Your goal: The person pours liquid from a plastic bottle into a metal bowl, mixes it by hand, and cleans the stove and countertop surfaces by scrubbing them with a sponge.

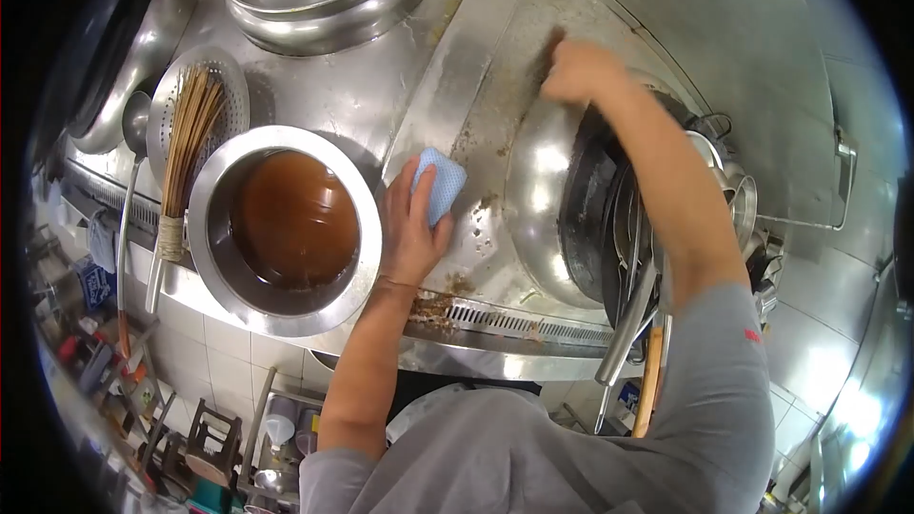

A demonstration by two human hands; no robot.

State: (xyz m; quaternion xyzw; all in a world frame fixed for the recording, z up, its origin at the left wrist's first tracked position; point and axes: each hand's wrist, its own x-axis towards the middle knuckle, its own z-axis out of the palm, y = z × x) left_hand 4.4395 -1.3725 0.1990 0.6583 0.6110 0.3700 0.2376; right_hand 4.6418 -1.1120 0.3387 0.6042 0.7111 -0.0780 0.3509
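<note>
My left hand [415,230] rests on the steel stove top [495,124], fingers closed around a folded light-blue cloth [444,183]. Just left of it stands a wide-rimmed steel pot [203,238] holding brown liquid [295,214]. Farther out and to the right, my right hand [583,71] is closed in a fist, smeared by motion. A dark brownish edge shows beside its fingers; what it grips cannot be made out. Dirt and food scraps [433,309] lie on the metal near the front grate.
A bamboo brush [195,133] lies on a perforated skimmer [235,86], with a ladle [136,124] alongside. Large steel rings [333,24] sit at the back left. Under my right arm is a dark wok [586,200] with several long-handled utensils [633,324] sticking over the front edge.
</note>
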